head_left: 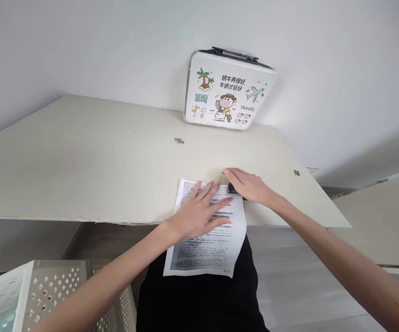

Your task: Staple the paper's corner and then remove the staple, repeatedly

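A printed sheet of paper (202, 258) lies at the table's front edge, its lower part hanging over the edge above my lap. My left hand (199, 212) rests flat on its upper half with the fingers spread. At the sheet's top right corner, my right hand (249, 184) is closed over a small black stapler (232, 188). Most of the stapler is hidden under the palm; its front end shows on the paper. Whether more than one sheet lies there, I cannot tell.
Grey staple strips (179, 140) lie on the pale table (98, 157), with another small strip (296, 173) near its right side. A white cartoon-printed case (229, 92) leans against the wall at the back. Below left stands a perforated white basket (56, 286).
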Available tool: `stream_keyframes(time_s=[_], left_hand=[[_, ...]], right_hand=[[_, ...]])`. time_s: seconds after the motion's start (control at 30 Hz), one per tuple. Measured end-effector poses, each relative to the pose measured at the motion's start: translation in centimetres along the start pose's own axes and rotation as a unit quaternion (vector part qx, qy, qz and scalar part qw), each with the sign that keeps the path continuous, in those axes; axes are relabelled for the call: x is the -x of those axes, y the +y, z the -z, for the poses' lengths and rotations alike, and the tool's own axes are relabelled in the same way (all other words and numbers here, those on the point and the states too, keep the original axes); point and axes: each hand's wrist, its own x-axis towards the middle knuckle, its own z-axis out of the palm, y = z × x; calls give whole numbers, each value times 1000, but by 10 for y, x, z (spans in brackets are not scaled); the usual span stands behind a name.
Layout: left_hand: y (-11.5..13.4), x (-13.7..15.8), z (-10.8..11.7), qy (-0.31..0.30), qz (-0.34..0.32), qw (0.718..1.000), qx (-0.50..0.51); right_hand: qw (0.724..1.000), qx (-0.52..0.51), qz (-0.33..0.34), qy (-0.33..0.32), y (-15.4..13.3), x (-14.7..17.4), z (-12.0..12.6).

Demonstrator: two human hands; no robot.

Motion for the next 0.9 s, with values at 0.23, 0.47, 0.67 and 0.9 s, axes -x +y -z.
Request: stream_keyframes(time_s=[0.23, 0.47, 0.67, 0.9], left_hand=[[1, 0, 1, -16, 10, 1000, 5], [0, 0, -3, 2, 7, 1000, 6], [-1, 0, -6, 18, 3, 1000, 9], [0, 1, -5, -2, 7, 1000, 5]], right_hand=[[999, -31, -18, 2, -4, 5, 5], [1000, -2, -16, 12, -3, 3, -1], [999, 37, -2, 28, -3, 0, -6], [999, -37, -3, 33, 2, 5, -1]])
